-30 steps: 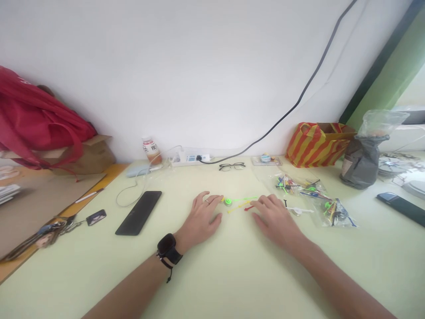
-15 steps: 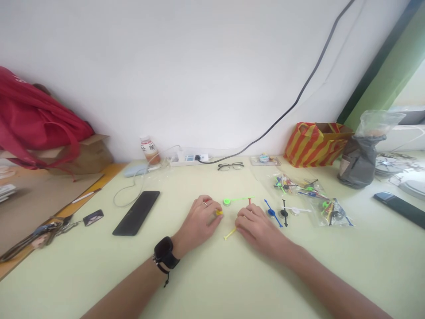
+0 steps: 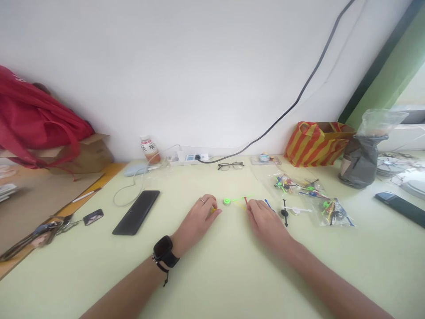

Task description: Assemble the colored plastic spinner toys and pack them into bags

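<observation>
Light pressure best suits the left hand, pinching a yellow piece, and the right hand, clamped on a slim yellow arrow.

One head-worn camera, behind and above hands, facing forward and down across table to white wall; wide view, forearms nearest lens

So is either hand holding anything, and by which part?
The left hand holds a small yellow piece, gripped part hidden; I can't tell for the right hand.
</observation>
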### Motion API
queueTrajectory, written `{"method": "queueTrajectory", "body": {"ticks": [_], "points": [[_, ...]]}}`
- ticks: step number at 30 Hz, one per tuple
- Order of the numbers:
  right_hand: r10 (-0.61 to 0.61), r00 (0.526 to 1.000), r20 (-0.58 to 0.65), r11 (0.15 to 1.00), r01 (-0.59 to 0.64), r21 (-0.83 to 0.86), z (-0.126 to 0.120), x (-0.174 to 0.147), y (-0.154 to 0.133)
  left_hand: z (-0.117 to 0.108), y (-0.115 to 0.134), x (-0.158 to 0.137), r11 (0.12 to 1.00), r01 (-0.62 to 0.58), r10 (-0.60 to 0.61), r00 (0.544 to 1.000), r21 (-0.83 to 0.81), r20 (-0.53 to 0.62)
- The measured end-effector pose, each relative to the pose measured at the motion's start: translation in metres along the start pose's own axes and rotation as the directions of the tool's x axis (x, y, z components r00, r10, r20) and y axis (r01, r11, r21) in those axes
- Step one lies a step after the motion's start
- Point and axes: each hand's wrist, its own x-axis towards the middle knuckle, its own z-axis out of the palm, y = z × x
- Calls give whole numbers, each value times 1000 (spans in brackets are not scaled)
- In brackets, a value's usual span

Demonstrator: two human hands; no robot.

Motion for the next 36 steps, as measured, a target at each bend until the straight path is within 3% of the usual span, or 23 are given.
{"method": "queueTrajectory", "body": {"ticks": [5,13,18,24,27,31,36], "points": [[-31,997,70,976,15,218,0,9,-6,1,4,0,989,-69,82,992,-131,94],[81,996,23,930,-83,358,-2,5,0,3,1,-3,987,-118,127,989,-113,75],[57,997,55,898,-75,433,-1,3,-2,0,8,-4,978,-207,203,972,17,114],[36,999,-23,880,-21,474,-4,4,-7,-2,29,-5,886,-445,418,888,129,189],[39,999,-26,886,-23,463,-6,3,-9,5,33,-5,872,-478,456,872,107,179],[11,1000,-10,869,-5,495,-3,3,-8,11,31,-2,807,-529,525,846,263,92],[-8,1000,23,862,-4,507,-1,0,-10,10,28,-1,696,-581,577,802,422,153]]}}
